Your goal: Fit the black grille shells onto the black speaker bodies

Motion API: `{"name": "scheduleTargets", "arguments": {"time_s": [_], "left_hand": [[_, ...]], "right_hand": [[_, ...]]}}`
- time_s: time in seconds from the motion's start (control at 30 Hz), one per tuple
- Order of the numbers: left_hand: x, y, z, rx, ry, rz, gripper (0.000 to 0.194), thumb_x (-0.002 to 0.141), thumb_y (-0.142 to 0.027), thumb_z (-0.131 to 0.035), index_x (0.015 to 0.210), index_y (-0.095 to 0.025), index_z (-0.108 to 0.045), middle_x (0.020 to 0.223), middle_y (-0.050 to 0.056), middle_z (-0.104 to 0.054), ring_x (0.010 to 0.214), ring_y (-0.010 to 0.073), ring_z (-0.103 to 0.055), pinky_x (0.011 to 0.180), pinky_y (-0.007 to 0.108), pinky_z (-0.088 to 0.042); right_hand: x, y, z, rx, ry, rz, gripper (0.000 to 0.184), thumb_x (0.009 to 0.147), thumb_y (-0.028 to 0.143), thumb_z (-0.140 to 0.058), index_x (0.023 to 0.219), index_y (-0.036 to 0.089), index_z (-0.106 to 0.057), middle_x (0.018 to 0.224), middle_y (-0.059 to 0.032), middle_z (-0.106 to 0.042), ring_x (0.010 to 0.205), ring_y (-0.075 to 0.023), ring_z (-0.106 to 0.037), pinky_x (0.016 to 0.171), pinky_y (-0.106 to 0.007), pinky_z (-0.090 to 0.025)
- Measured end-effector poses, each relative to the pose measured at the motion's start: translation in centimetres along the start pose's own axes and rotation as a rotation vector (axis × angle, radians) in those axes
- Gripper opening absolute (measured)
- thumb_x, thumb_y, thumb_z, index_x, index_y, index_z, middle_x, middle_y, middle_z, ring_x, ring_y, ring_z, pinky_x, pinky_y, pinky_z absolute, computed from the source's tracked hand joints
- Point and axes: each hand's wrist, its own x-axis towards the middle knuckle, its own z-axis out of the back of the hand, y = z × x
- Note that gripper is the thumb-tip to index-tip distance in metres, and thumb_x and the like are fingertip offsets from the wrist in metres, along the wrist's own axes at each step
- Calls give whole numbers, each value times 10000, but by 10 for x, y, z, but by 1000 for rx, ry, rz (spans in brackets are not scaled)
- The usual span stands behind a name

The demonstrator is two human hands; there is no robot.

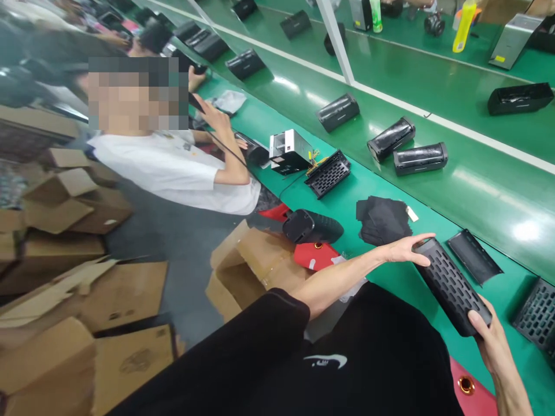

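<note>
Between my two hands is a black speaker housing (pixel 451 286) with rows of slotted holes, held at a slant over the green bench. My left hand (pixel 410 249) grips its upper end, thumb and forefinger spread around the edge. Its lower end sits in my right hand (pixel 488 326), with the thumb pressed on the slotted face. Just beyond lies a dark shell piece (pixel 474 256), open side up. A stack of black cloth sheets (pixel 384 221) rests left of it. Another slotted housing (pixel 537 315) is partly cut off at the right edge.
A co-worker in a white shirt (pixel 173 167) sits further along the bench. Beyond the bench, a green conveyor (pixel 477 196) carries several black speakers (pixel 420 158). An open cardboard box (pixel 243 277) stands by my left elbow, near a black speaker (pixel 312 226). Flattened cartons (pixel 130 294) cover the floor.
</note>
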Motion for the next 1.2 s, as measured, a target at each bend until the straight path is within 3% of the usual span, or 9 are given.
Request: {"name": "scheduleTargets", "arguments": {"time_s": [0.17, 0.27, 0.4, 0.57, 0.7, 0.8, 0.87, 0.97, 1.2], "left_hand": [[16, -6, 4, 32, -128, -34, 1125, 760, -580, -881, 1706, -307, -337, 1675, 146, -464, 1431, 345, -556, 1133, 456, -506], [36, -2, 5, -24, -350, -35, 934, 886, -611, -743, 1680, -276, -384, 1646, 188, -480, 1256, 287, -652, 950, 390, -574], [48, 8, 10, 12, -616, -26, 450, 899, -446, -736, 1223, -133, -735, 1122, 103, -745, 985, 184, -668, 892, 313, -540], [31, 26, 21, -43, -663, 1, 228, 895, -338, -702, 984, -131, -728, 832, 20, -691, 756, 122, -602, 781, 279, -506], [23, 46, 17, -159, -668, 56, 252, 909, -391, -706, 1001, -157, -706, 914, 42, -717, 765, 122, -614, 743, 277, -519], [32, 60, 2, -248, -625, 99, 308, 916, -477, -729, 1009, -184, -706, 937, 44, -725, 794, 137, -629, 775, 301, -553], [43, 67, -13, -303, -568, 130, 361, 912, -531, -745, 1012, -186, -707, 926, 50, -726, 802, 149, -640, 800, 326, -575], [59, 73, -37, -374, -457, 172, 465, 904, -583, -754, 1079, -156, -695, 962, 81, -729, 797, 158, -661, 834, 384, -600], [72, 70, -70, -590, -333, -18, 843, 843, -778, -736, 1472, -234, -597, 1382, 157, -681, 1249, 283, -667, 1087, 508, -540]], "right_hand": [[26, 22, 8, 40, -15, 34, 819, 695, 657, -858, 1339, 206, -629, 1340, -162, -692, 1284, -410, -617, 1091, -586, -501], [72, 53, 23, 116, -56, 38, 805, 722, 669, -818, 1353, 204, -632, 1432, -213, -619, 1307, -478, -582, 985, -677, -550], [168, 100, 49, 196, -166, 92, 906, 798, 658, -724, 1548, 218, -467, 1504, -241, -536, 1352, -476, -562, 980, -727, -535], [247, 124, 82, 149, -328, 3, 836, 872, 692, -512, 1522, 174, -421, 1281, -285, -591, 1233, -480, -642, 966, -730, -509], [224, 106, 85, 76, -427, 28, 1032, 760, 785, -684, 1527, 162, -388, 1241, -274, -615, 1104, -487, -684, 940, -754, -524], [180, 76, 57, -298, -600, 321, 1313, 554, 836, -848, 1560, 127, -388, 1395, -296, -578, 1284, -526, -589, 1098, -773, -422], [154, 55, 31, -628, -440, 489, 1392, 476, 882, -851, 1533, 62, -467, 1456, -349, -539, 1386, -590, -479, 1163, -780, -328], [129, 34, 1, -892, -264, 522, 1261, 667, 921, -659, 1582, 74, -469, 1516, -345, -504, 1427, -615, -412, 1142, -826, -265], [109, 35, -61, -858, -160, 501, 1252, 680, 878, -725, 1633, 130, -409, 1420, -328, -545, 1340, -590, -488, 1044, -785, -409]]}}
